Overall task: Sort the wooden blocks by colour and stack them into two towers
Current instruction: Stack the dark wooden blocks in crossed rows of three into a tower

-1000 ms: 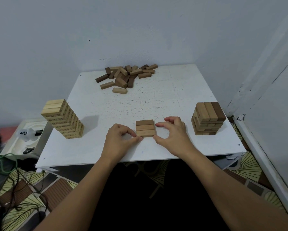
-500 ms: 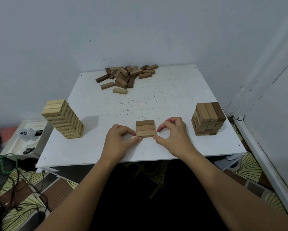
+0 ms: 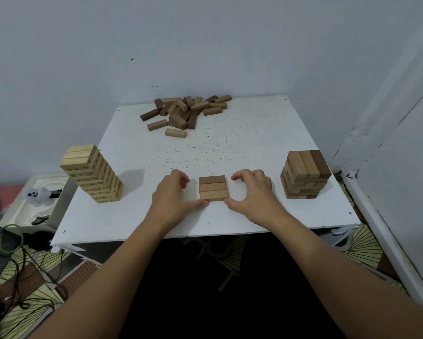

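Three brown blocks [image 3: 213, 188] lie side by side as one flat layer near the front edge of the white table [image 3: 242, 143]. My left hand [image 3: 173, 195] sits just left of them, thumb tip at the near left corner and curled fingers a little apart from the blocks. On the other side, my right hand [image 3: 252, 193] mirrors it, with its thumb at the near right corner and fingertips close to the far right corner. A tall pale tower [image 3: 93, 174] stands at the left edge. A shorter brown tower [image 3: 303, 177] stands at the right.
A loose pile of brown blocks [image 3: 188, 110] lies at the back by the wall, with one pale block [image 3: 175, 132] in front of it. Walls close off the back and right. A white moulded tray [image 3: 34, 201] and cables [image 3: 7, 241] are on the floor to the left.
My left fingers have drawn back from the left side of the three blocks. My right fingers curled in and shifted slightly away. The blocks have not moved.
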Action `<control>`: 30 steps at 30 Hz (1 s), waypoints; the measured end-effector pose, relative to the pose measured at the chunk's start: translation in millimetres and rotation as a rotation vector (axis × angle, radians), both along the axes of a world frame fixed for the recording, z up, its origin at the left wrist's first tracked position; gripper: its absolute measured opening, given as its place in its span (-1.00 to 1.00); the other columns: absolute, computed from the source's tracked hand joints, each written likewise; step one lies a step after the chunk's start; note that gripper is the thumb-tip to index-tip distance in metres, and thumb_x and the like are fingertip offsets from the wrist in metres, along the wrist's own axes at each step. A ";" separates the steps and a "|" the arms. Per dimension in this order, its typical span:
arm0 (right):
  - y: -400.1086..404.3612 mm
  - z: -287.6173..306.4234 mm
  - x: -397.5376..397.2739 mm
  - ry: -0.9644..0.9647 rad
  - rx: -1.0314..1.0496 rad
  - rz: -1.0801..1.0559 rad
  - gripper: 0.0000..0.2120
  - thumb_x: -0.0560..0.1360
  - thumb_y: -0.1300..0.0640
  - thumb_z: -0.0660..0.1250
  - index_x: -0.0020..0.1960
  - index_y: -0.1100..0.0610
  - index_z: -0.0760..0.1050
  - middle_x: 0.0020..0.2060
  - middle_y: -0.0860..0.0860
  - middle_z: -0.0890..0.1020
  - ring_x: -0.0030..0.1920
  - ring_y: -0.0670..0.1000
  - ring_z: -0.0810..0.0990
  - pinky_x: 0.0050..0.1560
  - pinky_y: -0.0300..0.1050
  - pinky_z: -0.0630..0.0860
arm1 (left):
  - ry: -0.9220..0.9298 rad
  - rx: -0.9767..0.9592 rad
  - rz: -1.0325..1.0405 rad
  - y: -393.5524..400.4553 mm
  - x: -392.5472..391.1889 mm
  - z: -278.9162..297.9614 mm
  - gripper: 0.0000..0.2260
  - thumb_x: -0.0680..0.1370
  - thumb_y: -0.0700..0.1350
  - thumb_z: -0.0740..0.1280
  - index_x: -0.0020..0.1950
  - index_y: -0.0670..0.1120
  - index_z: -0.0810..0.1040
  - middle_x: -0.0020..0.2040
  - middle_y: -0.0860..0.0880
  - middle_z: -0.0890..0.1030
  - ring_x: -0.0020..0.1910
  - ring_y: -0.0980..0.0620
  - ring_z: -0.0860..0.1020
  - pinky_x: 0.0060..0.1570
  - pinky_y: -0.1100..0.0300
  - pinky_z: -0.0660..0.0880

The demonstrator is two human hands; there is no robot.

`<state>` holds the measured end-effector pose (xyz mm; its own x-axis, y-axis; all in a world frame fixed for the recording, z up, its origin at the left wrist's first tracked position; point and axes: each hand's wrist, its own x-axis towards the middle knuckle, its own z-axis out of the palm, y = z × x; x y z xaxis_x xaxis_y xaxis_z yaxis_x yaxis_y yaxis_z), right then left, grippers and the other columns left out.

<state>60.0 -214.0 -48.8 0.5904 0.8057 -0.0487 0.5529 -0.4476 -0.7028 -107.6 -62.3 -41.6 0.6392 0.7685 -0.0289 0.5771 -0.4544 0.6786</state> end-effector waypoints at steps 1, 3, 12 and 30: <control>1.8 3.9 2.2 -0.013 -0.037 0.021 -0.41 0.45 -0.10 0.51 0.39 -0.12 0.35 0.27 -0.05 0.33 0.32 0.02 0.24 0.24 -0.18 0.20 | 0.077 0.031 -0.022 3.6 3.1 5.7 -0.37 0.28 0.19 0.66 0.20 0.12 0.41 0.13 0.11 0.51 0.13 0.06 0.49 0.19 0.01 0.42; 5.7 12.1 6.8 -0.035 -0.116 0.061 -0.30 0.45 -0.12 0.50 0.49 -0.14 0.27 0.32 -0.01 0.31 0.36 0.06 0.23 0.25 -0.14 0.20 | 0.197 0.098 -0.086 11.1 10.4 16.2 -0.25 0.27 0.24 0.65 0.35 0.18 0.37 0.18 0.10 0.47 0.23 0.02 0.45 0.34 -0.04 0.30; 29.5 26.8 20.3 -0.091 -0.370 0.190 -0.20 0.42 -0.11 0.47 0.55 -0.30 0.17 0.31 0.03 0.24 0.34 0.11 0.21 0.19 -0.02 0.29 | 0.392 0.195 -0.307 35.0 24.1 21.7 -0.28 0.30 0.37 0.56 0.42 0.36 0.44 0.24 0.11 0.36 0.36 0.02 0.28 0.39 0.01 0.06; 39.4 82.5 28.3 -0.701 -0.212 0.263 -0.36 0.28 -0.29 0.47 0.31 -0.14 0.48 0.20 -0.04 0.31 0.22 0.12 0.26 0.36 0.12 0.12 | 0.079 0.221 -0.284 35.0 27.1 62.8 -0.42 0.24 0.28 0.49 0.26 0.26 0.57 0.16 0.22 0.55 0.24 0.02 0.33 0.27 -0.04 0.25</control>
